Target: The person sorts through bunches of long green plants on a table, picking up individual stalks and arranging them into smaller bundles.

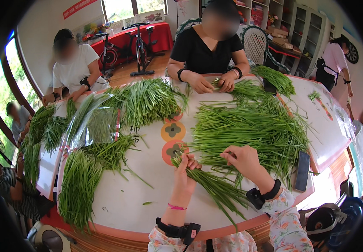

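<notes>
Nearest, the left hand comes in over the table and holds a bunch of thin green stalks, pale ends poking up past the thumb and leaves trailing down to the near right. To handle it well, I would keep that hold firm enough to stop stalks sliding but not so tight as to bruise them, keep the pale ends level, and leave the fine work to the free fingertips, drawing at one stalk at a time so the rest stay aligned. The left grip is narrow, thumb and fingers wrapped close around the bunch just below the pale ends. The right hand hangs to the right of the bunch, at the near edge of the big pile, its fingers curled in to a small gap at most; I cannot tell whether the tips meet or pinch a stalk. A phone lies right of that pile. Beyond the pile, on the far side, a co-worker's hands are at more greens.
</notes>
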The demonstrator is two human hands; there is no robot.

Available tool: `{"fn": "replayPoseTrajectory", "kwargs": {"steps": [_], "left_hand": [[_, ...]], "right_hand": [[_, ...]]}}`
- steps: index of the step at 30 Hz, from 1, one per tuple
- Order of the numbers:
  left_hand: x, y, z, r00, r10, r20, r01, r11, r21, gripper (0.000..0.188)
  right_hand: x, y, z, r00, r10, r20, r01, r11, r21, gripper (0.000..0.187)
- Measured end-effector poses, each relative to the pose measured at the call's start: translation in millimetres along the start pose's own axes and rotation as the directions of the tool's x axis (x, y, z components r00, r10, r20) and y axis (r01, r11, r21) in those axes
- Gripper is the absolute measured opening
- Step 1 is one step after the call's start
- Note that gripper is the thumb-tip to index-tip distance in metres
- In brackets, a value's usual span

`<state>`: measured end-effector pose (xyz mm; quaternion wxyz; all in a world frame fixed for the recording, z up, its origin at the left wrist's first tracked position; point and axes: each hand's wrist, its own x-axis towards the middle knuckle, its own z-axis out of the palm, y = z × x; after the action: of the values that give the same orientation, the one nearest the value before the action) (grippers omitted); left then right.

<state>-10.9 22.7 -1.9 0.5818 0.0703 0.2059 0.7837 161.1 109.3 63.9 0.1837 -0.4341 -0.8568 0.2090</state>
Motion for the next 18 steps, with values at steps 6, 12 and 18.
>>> {"fn": "replayPoseTrajectory", "kwargs": {"steps": [6,12,18], "left_hand": [[4.1,1.6,-2.3,0.995,-0.036,0.097,0.046,0.993,-0.109,0.02],[5.0,13.6,5.8,0.996,0.087,0.001,-0.085,0.979,-0.185,0.023],[7.0,39.8,-20.3,0.93,0.003,0.368,0.253,0.722,-0.644,0.027]], "right_hand": [[3.1,12.1,-6.8,0.992,0.04,0.12,-0.013,0.975,-0.221,0.028],[-0.4,4.6,-37.2,0.871,-0.042,0.489,-0.107,0.956,0.272,0.022],[-0.1,1.2,-43.0,0.782,-0.079,0.618,-0.277,0.845,0.458,0.02]]}}
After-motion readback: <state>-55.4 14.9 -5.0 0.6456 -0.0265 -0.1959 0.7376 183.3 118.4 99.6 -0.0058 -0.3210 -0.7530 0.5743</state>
